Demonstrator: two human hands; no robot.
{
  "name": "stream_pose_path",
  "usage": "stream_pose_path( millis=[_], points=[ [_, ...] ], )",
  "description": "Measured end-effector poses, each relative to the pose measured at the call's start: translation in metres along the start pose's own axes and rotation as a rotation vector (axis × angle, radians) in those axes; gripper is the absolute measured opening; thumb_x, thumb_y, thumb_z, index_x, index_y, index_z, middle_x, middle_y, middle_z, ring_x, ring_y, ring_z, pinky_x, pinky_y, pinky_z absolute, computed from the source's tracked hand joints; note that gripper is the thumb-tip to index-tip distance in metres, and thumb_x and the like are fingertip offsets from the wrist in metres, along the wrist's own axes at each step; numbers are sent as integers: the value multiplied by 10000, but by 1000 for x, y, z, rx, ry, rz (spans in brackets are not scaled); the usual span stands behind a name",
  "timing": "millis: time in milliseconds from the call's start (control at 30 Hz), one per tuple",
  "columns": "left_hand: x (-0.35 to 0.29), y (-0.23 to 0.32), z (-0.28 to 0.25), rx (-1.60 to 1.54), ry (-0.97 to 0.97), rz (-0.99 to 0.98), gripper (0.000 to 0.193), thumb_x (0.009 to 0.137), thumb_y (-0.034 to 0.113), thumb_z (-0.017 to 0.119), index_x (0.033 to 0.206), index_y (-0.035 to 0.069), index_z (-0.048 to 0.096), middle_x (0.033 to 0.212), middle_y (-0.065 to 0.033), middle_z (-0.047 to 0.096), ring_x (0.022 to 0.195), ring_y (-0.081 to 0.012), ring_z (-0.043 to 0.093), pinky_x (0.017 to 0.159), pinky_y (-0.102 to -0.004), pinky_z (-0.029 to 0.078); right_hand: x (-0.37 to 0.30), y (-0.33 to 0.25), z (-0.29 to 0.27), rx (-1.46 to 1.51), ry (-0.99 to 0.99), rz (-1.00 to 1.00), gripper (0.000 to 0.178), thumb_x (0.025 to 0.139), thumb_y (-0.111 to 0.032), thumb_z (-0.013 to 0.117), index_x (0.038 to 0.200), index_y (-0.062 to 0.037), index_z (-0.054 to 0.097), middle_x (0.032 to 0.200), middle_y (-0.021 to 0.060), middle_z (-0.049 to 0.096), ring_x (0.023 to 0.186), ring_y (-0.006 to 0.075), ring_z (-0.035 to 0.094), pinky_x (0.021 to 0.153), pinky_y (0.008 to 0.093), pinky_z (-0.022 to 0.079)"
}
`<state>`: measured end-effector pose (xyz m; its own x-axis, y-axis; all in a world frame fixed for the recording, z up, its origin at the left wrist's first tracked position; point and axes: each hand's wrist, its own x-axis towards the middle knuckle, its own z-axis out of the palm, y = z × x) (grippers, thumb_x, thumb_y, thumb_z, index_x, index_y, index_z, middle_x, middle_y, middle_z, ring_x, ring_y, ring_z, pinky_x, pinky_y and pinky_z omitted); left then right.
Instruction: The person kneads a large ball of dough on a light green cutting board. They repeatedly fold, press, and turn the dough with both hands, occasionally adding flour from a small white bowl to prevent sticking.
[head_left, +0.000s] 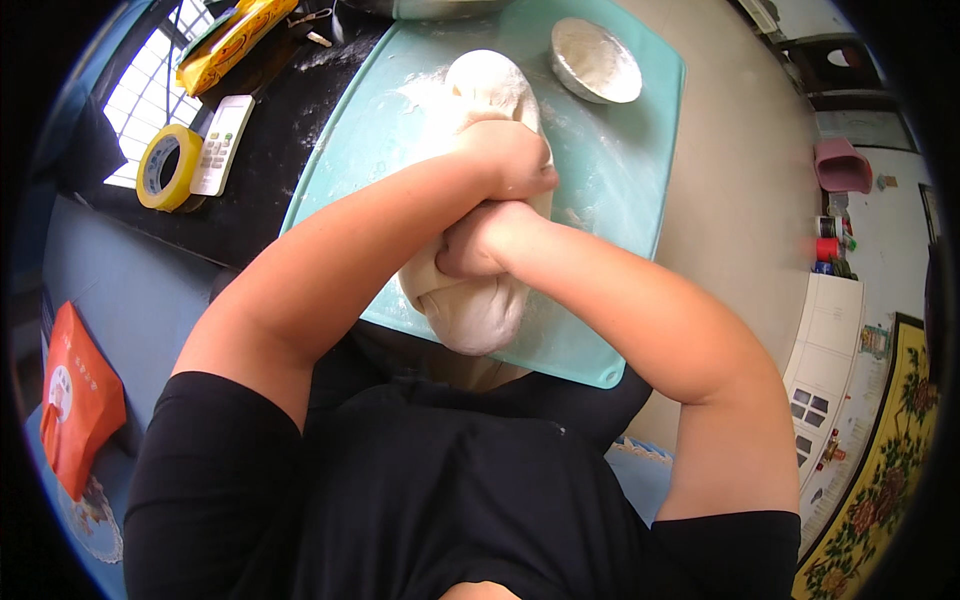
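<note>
Two fists on the dough, right nearer, left beyond

Right hand [478, 243]: curled into a fist, pressed into the near half of a long pale dough [476, 320]. Fingertips sunk or hidden; cannot see them. Left hand [512, 162]: just beyond it, likewise clenched, knuckles toward the right, bearing on the dough's upper middle. Wrists close together; forearms angle in from both sides.

Dough lies lengthwise on a turquoise board [625, 205], rounded near end close to the board's near edge, bulging far end past the left hand. Middle mostly covered by the hands. Flour smears around it.

Board, right of dough: lightly floured strip out to the right edge. At its far right corner, a bowl [572, 82], floury inside; it limits reach there. Left forearm crosses the board's left edge.

Left of board, a black tabletop [268, 165] with white dust. On it, a yellow tape roll [187, 172] touching or just beside a white remote control [222, 140]; farther off, a yellow packet [235, 48].

Beyond the board's right edge, pale floor [735, 150]; far right, a pink plastic object [843, 166].
</note>
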<state>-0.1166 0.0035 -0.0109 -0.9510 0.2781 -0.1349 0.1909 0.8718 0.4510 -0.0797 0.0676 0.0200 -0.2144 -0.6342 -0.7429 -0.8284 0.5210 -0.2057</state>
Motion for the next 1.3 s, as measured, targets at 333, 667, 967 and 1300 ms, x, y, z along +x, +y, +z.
stream_pose_path(
  millis=[333,667,967,1300],
  points=[
    [-13,-20,11,-358,502,-87,331,851,355,568,773,48,663,707,-145,639,605,-306,597,619,-415,481,-6,-5,34,-71,361,298,341,828,-306,432,812,-101,704,902,92,693,804,260,650,729,390,511],
    [-101,-12,0,-777,-54,-396,262,738,209,499,585,16,589,518,-82,536,422,-187,491,441,-327,414,-61,-12,59,581,231,242,323,702,-301,534,783,-25,679,834,211,648,814,334,618,752,391,486],
    [-54,5,-19,-227,-412,-334,289,708,211,534,760,-24,694,700,-194,643,654,-308,625,643,-386,483,-18,-34,30,258,-138,121,360,778,-308,490,853,-22,696,1000,174,660,974,296,611,861,351,459],
    [-48,19,2,-135,-73,-315,292,735,265,580,867,42,714,914,-169,677,855,-287,657,791,-381,495,25,-14,88,-45,312,-142,403,889,-218,432,1250,-53,503,1233,83,569,1131,219,525,915,285,422]
  ],
)
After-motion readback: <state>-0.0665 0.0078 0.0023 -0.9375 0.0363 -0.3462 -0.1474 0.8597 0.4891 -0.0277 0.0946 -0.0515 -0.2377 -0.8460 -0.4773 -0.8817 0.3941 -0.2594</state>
